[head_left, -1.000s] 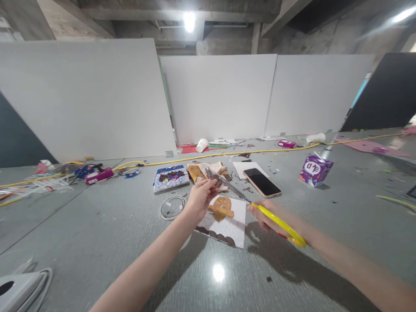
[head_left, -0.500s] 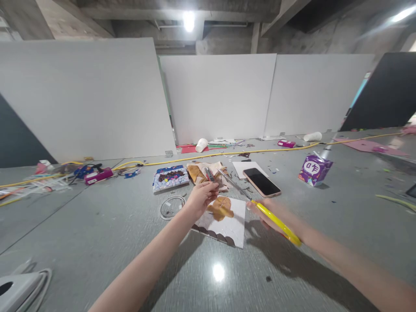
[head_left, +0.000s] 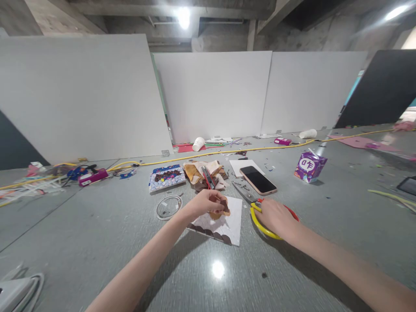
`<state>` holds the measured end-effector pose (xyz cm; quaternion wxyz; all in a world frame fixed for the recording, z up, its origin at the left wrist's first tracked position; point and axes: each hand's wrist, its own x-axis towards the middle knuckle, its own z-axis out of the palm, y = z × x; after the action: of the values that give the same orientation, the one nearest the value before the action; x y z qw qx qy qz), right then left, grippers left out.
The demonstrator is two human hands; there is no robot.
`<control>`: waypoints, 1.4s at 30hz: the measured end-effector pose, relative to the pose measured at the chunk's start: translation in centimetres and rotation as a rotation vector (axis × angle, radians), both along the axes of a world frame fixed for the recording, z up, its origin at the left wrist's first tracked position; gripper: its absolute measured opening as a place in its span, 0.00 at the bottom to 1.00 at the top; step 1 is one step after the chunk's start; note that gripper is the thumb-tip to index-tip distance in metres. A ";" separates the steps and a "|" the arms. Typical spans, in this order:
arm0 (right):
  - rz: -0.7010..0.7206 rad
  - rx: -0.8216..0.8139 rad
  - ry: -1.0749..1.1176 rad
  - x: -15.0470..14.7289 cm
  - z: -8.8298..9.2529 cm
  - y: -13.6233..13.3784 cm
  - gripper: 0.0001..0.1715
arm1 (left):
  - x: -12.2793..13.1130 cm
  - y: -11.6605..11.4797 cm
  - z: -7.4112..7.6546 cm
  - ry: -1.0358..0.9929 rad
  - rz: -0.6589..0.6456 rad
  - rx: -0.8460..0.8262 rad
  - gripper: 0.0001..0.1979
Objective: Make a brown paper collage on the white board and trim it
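My left hand (head_left: 205,203) pinches a small brown cut piece (head_left: 224,205) just over the white square board (head_left: 232,222), which carries a tan patch and a row of dark scallops along its near edge. My right hand (head_left: 274,216) rests on the yellow-and-red handles of the scissors (head_left: 256,207), which lie flat on the grey table (head_left: 97,234) to the right of the board, blades pointing away to the left.
Behind the board lie a heap of tan and brown scraps with a red-handled tool (head_left: 205,173), a blue mosaic tile (head_left: 166,177), a clear tape ring (head_left: 168,206) and a phone (head_left: 258,179). A purple carton (head_left: 309,166) stands at the right. A yellow cable (head_left: 227,152) crosses the back.
My right hand has lowered the scissors from mid-air onto the table. My left hand has come down toward the white board with a small brown piece in its fingers.
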<state>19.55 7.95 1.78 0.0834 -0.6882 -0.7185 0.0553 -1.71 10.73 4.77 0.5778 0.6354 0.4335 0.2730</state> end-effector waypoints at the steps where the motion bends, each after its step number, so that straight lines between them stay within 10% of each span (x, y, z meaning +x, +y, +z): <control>1: 0.000 -0.009 -0.023 0.0 0.1 0.0 0.14 | 0.0 -0.1 0.0 0.014 -0.025 0.013 0.04; 12: 0.034 0.045 -0.180 0.3 2.0 -0.4 0.16 | 0.5 -0.6 0.2 0.174 -0.172 0.176 0.04; 21: 0.380 -0.195 0.473 -2.8 2.2 -1.9 0.14 | 1.2 -2.0 -0.1 0.317 -0.173 0.291 0.06; 29: 0.304 -0.114 0.629 -3.2 0.2 -3.1 0.06 | 1.4 -3.6 0.1 0.471 -0.136 0.464 0.08; 35: 0.356 -0.030 0.547 -3.8 -0.4 -4.2 0.08 | 1.5 -8.2 -2.2 0.712 0.086 0.774 0.08; 42: 0.378 -0.016 0.471 -3.8 -0.5 -4.2 0.09 | 1.1 -11.3 -4.6 0.766 -0.020 0.989 0.12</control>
<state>15.80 3.77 1.29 0.2303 -0.5111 -0.7945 0.2336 -0.66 -0.55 0.16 0.0215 0.8844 0.4264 0.1888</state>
